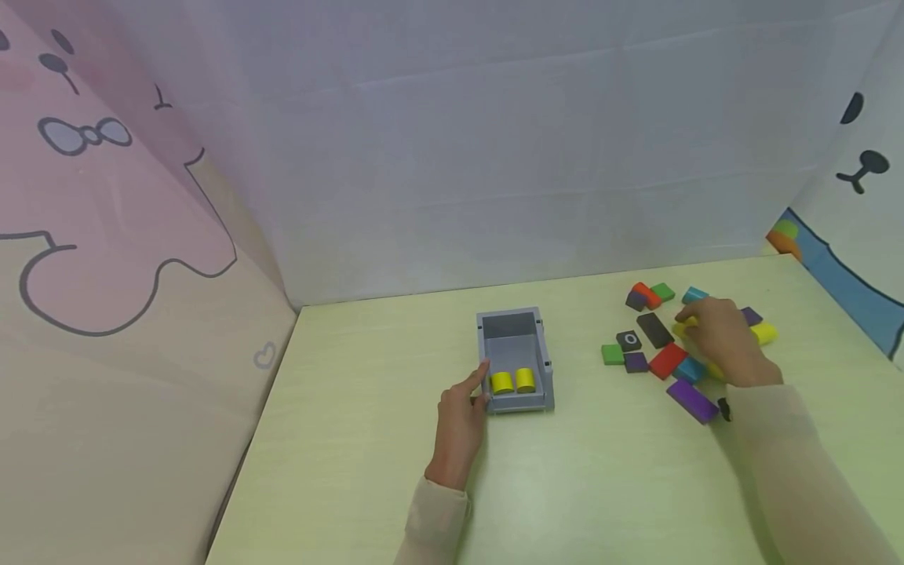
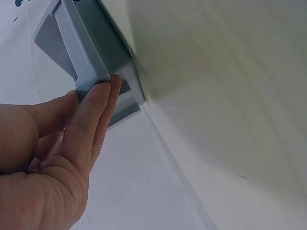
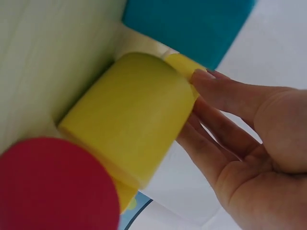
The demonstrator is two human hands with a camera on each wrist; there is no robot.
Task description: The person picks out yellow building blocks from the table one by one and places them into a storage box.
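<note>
My left hand (image 1: 457,428) holds the near left corner of a grey open box (image 1: 520,403), thumb and fingers pinching its rim in the left wrist view. Inside, at the near end, two short yellow cylinder-like blocks (image 1: 525,380) stand side by side. Over on the right, my right hand (image 1: 723,339) reaches into a scatter of coloured blocks. Its thumb and fingers pinch a yellow block (image 3: 184,64), partly hidden behind a larger-looking yellow rounded block (image 3: 129,115) in the right wrist view. A teal block (image 3: 192,26) and a red round-ended block (image 3: 57,187) appear close by.
Around the right hand lie a red block (image 1: 667,361), a long purple block (image 1: 692,401), a dark block (image 1: 655,330), a green block (image 1: 613,355) and several others. White cloth (image 1: 452,157) hangs behind the pale table (image 1: 367,439), with printed cloth at both sides.
</note>
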